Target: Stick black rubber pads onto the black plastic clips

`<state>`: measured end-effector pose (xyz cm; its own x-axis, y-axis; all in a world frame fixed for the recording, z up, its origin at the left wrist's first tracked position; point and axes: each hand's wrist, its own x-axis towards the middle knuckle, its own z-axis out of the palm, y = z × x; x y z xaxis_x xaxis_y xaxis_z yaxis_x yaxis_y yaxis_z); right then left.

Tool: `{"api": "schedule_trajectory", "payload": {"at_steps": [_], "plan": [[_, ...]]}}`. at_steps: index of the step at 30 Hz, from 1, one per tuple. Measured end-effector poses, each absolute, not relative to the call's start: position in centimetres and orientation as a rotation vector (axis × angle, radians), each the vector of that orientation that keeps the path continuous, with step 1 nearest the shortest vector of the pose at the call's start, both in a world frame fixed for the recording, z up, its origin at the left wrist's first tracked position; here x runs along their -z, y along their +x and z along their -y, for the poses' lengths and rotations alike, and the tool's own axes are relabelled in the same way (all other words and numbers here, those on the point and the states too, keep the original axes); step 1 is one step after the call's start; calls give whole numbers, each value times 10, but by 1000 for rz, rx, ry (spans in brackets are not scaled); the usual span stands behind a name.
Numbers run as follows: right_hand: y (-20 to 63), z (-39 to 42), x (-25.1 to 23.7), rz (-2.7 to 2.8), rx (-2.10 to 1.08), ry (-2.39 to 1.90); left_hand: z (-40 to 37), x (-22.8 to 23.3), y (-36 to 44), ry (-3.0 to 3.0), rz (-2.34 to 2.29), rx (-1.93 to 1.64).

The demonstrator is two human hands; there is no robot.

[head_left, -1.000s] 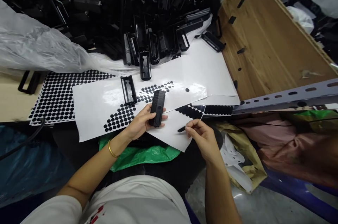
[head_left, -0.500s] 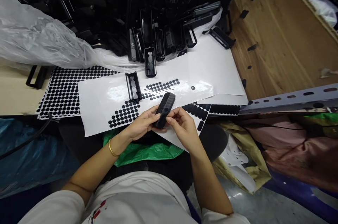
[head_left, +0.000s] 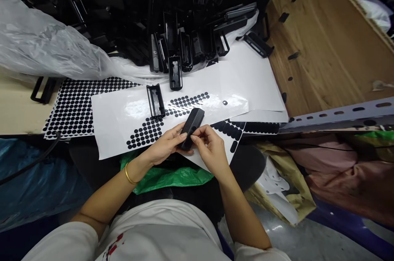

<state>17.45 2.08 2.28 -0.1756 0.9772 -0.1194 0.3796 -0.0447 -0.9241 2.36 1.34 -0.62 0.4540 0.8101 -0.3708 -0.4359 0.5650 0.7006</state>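
My left hand (head_left: 164,146) grips a black ribbed plastic housing (head_left: 193,123), tilted up to the right, just above the near edge of the table. My right hand (head_left: 211,148) rests against the housing's lower end, thumb and forefinger pinched on its face. Under both hands lie white sticker sheets (head_left: 123,113) with rows of black round dots. A second sheet with black oval stickers (head_left: 229,129) lies just right of my right hand.
A large heap of black plastic housings (head_left: 147,10) fills the back of the table, partly on a clear plastic bag (head_left: 46,51). Two open housings (head_left: 155,101) lie on the sheets. A brown cardboard board (head_left: 320,43) and a perforated metal rail (head_left: 338,115) stand to the right.
My right hand left the oval sticker sheet and came left onto the housing. It now presses lower on the housing's face. The left hand tilted the housing to the right.
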Motion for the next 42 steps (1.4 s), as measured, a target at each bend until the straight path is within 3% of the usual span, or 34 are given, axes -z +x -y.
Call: {"api": "schedule_trajectory", "payload": {"at_steps": [21,26,30,35,42], "plan": [[159,-10,-7,1916,-682,-1567,-11,9,32,748,-925,-954],[175,-21,0,1747,-496,-1660,-8,8,31,637,-860,-890],[191,-34,-4,1704,-520,-1634,1,0,13,823,-892,-789],[183,-40,-10,1780,-634,-1562,3,-16,-12,1306,-1209,-592],[151,-58,4,1991,-615,-1599,-57,-11,-19,1496,-1956,-952]]}}
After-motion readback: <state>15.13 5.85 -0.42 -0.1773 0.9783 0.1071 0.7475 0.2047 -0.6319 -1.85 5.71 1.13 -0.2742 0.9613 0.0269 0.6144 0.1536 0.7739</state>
